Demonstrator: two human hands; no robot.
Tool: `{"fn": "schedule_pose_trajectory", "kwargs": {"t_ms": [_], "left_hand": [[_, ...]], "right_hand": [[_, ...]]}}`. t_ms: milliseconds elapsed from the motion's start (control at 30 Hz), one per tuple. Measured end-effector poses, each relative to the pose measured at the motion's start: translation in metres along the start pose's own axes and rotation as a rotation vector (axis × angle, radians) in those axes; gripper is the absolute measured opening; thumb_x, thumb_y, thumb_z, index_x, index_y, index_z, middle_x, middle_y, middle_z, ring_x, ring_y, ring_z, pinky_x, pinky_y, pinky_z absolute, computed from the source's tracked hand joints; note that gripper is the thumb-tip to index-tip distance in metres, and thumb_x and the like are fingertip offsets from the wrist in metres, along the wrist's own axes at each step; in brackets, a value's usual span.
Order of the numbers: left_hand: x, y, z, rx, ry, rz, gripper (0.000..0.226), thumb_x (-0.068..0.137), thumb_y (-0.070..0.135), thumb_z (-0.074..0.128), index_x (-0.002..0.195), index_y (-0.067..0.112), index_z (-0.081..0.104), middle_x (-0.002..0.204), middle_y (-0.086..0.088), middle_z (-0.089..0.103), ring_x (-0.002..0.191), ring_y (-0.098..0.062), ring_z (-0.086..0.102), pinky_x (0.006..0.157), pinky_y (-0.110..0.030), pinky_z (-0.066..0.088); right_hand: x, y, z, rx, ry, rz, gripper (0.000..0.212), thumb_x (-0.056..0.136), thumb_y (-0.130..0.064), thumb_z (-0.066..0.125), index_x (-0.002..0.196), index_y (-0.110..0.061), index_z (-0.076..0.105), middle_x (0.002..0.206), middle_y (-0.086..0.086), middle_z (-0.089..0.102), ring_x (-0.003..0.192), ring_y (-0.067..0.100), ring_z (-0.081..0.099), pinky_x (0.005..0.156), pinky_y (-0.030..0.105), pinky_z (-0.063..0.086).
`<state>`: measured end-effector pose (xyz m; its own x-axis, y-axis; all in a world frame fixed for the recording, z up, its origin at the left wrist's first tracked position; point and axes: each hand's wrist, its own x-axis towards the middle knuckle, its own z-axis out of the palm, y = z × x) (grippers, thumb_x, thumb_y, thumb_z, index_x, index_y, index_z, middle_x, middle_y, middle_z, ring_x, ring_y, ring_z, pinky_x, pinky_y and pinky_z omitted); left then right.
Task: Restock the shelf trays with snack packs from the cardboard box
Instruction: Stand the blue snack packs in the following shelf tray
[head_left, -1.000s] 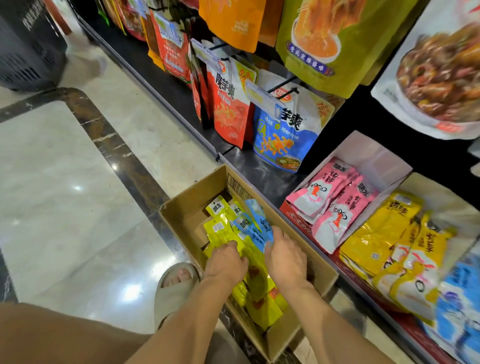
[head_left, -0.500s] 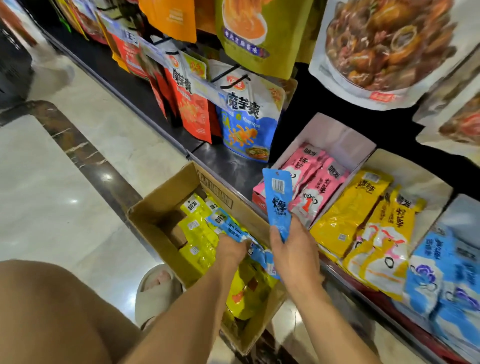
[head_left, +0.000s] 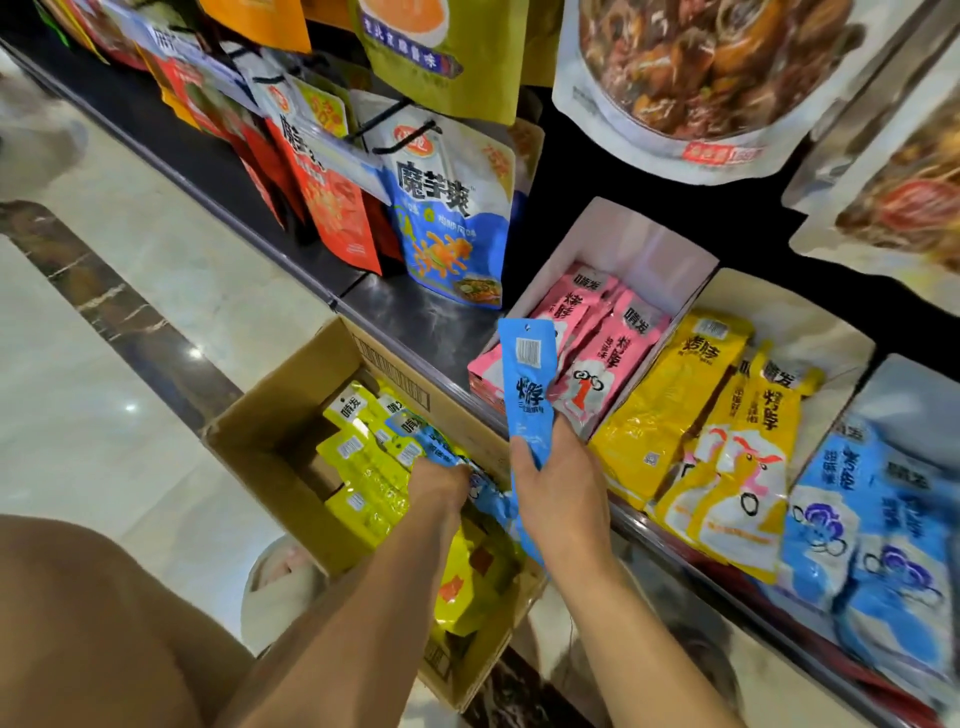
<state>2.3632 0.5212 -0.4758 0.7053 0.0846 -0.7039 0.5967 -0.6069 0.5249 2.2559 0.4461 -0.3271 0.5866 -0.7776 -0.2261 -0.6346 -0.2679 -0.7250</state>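
Observation:
An open cardboard box (head_left: 280, 415) stands on the floor against the bottom shelf, holding several yellow-green snack packs (head_left: 363, 457) and some blue ones (head_left: 436, 449). My right hand (head_left: 563, 493) grips a long blue snack pack (head_left: 527, 384) upright, in front of the pink-pack tray (head_left: 623, 249). My left hand (head_left: 439, 480) is down in the box, its fingers closed on blue packs there. Beside the pink packs (head_left: 608, 343) sit a tray of yellow packs (head_left: 675, 405) and a tray of blue packs (head_left: 883, 530).
Large pouches hang on hooks above the shelf, a blue one (head_left: 452, 218) just left of the pink tray. My sandalled foot (head_left: 283, 577) is next to the box on the glossy tile floor (head_left: 104, 364). My knee (head_left: 78, 623) fills the lower left.
My right hand has lifted a blue pack out of the box and now holds it a little higher before the pink tray. My left hand stays in the box on blue packs.

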Motion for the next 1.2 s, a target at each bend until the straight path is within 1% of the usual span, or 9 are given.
{"fn": "schedule_pose_trajectory", "kwargs": {"t_ms": [100,200,400,667,733,833,933,1067,1200], "left_hand": [[-0.010,0.003,-0.018,-0.171,-0.022,-0.019,0.019,0.090,0.013,0.065,0.107,0.007,0.058,0.100,-0.013,0.068,0.078,-0.028,0.062,0.058,-0.034,0.051],[-0.016,0.008,-0.042,-0.308,-0.064,0.013,0.019,0.093,0.008,0.060,0.111,0.001,0.058,0.102,-0.019,0.069,0.080,-0.033,0.066,0.062,-0.036,0.053],[-0.046,0.022,-0.092,-0.373,-0.180,0.157,0.017,0.094,0.010,0.056,0.110,0.008,0.060,0.101,-0.019,0.071,0.078,-0.032,0.068,0.063,-0.040,0.058],[-0.121,0.041,-0.132,-0.329,-0.279,0.348,0.014,0.095,0.013,0.054,0.105,0.020,0.060,0.091,-0.010,0.072,0.071,-0.025,0.068,0.059,-0.034,0.056],[-0.139,0.046,-0.136,-0.319,-0.300,0.388,0.013,0.095,0.013,0.054,0.106,0.018,0.059,0.090,-0.011,0.071,0.071,-0.026,0.068,0.062,-0.037,0.056],[-0.169,0.051,-0.133,-0.302,-0.348,0.420,0.016,0.093,0.017,0.059,0.109,0.016,0.058,0.095,-0.014,0.073,0.077,-0.031,0.072,0.064,-0.042,0.059],[-0.199,0.056,-0.118,-0.262,-0.409,0.470,0.027,0.088,0.018,0.066,0.114,0.013,0.060,0.101,-0.019,0.073,0.088,-0.037,0.072,0.075,-0.054,0.058],[-0.242,0.060,-0.088,-0.212,-0.496,0.565,0.024,0.087,0.010,0.066,0.111,0.014,0.065,0.097,-0.014,0.075,0.088,-0.034,0.072,0.078,-0.050,0.058],[-0.271,0.060,-0.061,-0.172,-0.553,0.609,0.024,0.086,0.012,0.066,0.110,0.017,0.065,0.097,-0.011,0.075,0.084,-0.031,0.073,0.075,-0.049,0.060]], "right_hand": [[0.000,-0.002,-0.006,0.025,-0.011,0.018,0.035,0.099,-0.035,0.058,0.128,-0.017,0.054,0.120,0.005,0.066,0.104,0.022,0.065,0.078,0.043,0.059],[-0.003,-0.003,-0.013,0.131,-0.026,0.014,0.037,0.099,-0.032,0.060,0.133,-0.018,0.054,0.123,0.000,0.067,0.107,0.018,0.066,0.081,0.038,0.059],[-0.014,-0.005,-0.031,0.330,-0.015,0.079,0.017,0.094,-0.023,0.067,0.109,-0.024,0.060,0.102,-0.011,0.070,0.088,0.010,0.068,0.069,0.029,0.052],[-0.046,-0.018,-0.069,0.427,0.001,0.042,0.015,0.092,-0.020,0.070,0.107,-0.023,0.067,0.094,-0.012,0.070,0.077,-0.004,0.062,0.052,0.008,0.041],[-0.054,-0.016,-0.081,0.440,0.002,0.069,0.014,0.091,-0.022,0.072,0.104,-0.020,0.069,0.092,-0.009,0.071,0.073,-0.002,0.062,0.050,0.008,0.041],[-0.068,-0.013,-0.100,0.502,0.009,0.146,0.017,0.088,-0.025,0.076,0.102,-0.018,0.072,0.098,0.000,0.076,0.076,0.010,0.068,0.062,0.025,0.052],[-0.084,-0.010,-0.122,0.655,0.041,0.149,0.018,0.086,-0.019,0.079,0.103,-0.017,0.073,0.098,0.001,0.077,0.078,0.012,0.071,0.053,0.016,0.051],[-0.103,-0.008,-0.154,0.760,0.103,0.127,0.038,0.076,-0.027,0.088,0.107,-0.018,0.068,0.099,-0.003,0.074,0.087,0.017,0.072,0.062,0.021,0.054],[-0.114,0.006,-0.177,0.830,0.092,0.220,0.092,0.073,-0.038,0.089,0.144,-0.020,0.033,0.126,-0.012,0.051,0.116,0.021,0.061,0.089,0.032,0.048]]}}
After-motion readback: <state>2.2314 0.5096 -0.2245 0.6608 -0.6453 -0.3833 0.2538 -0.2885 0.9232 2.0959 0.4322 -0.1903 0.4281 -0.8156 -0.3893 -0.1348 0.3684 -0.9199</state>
